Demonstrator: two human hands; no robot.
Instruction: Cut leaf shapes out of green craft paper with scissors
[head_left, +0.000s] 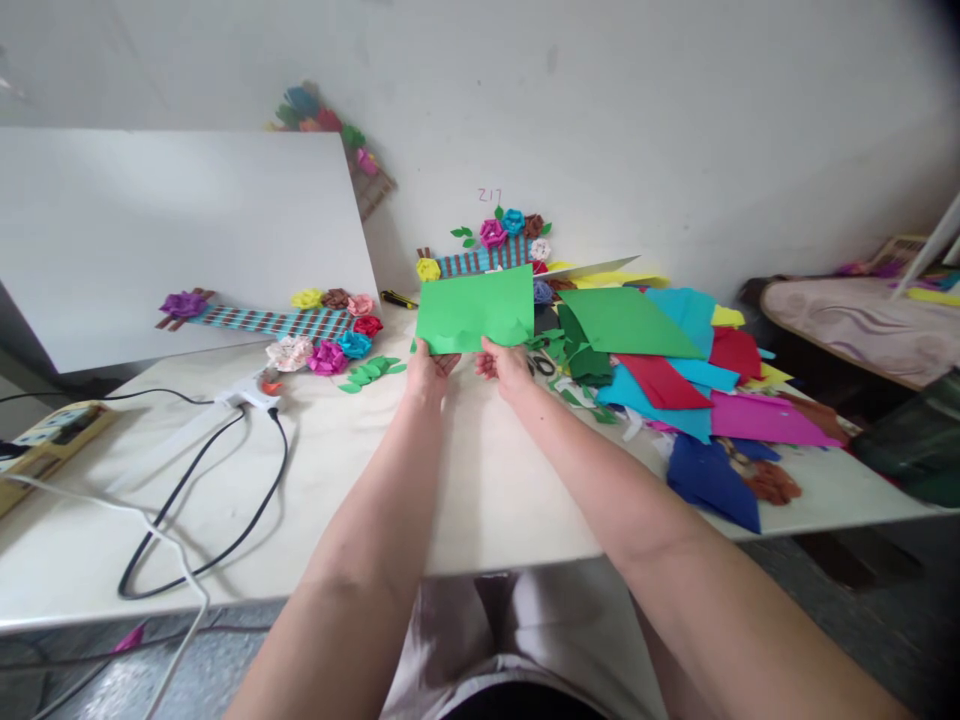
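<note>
The left hand (429, 375) pinches a green sheet (476, 305) near its lower left corner, and the right hand (506, 365) grips its lower edge right of the middle, both thumbs on the face. The sheet is at the centre of the frame, tilted up toward the wearer. A light, even grip would likely keep it flat; pulling the hands apart could tear the ragged-looking lower edge. Black-handled scissors (541, 366) lie just beside the right hand, so that wrist is best kept clear of them. Cut green leaves (371, 374) lie on the counter (517, 500) left of the hands; further left, a white glue gun (251, 392) with an orange tip calls for care with its cord. Coloured paper (772, 416) spreads at right.
</note>
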